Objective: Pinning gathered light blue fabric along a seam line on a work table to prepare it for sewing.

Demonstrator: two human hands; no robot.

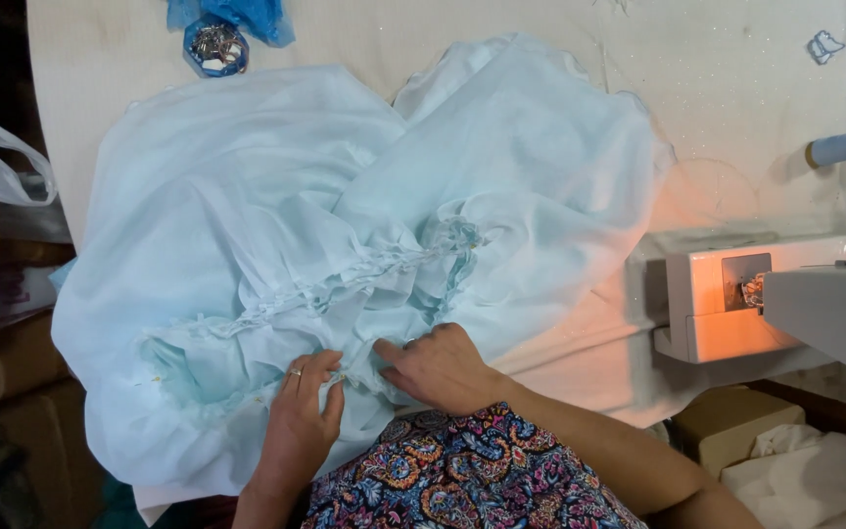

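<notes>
Pale blue gathered fabric, rumpled, spread wide across the white table, near edge pinched.

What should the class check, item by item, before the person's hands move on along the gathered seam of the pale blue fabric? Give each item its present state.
1. Both hands on the cloth: left hand and right hand rest on the pale blue fabric: ok.
2. Fabric pinched between fingertips: ok.
3. Gathered seam in full view: ok.
4. Fabric clear of the sewing machine: ok, though its edge lies close.
5. Pin container within reach: cannot tell.
6. Pin or needle held: cannot tell.
</notes>
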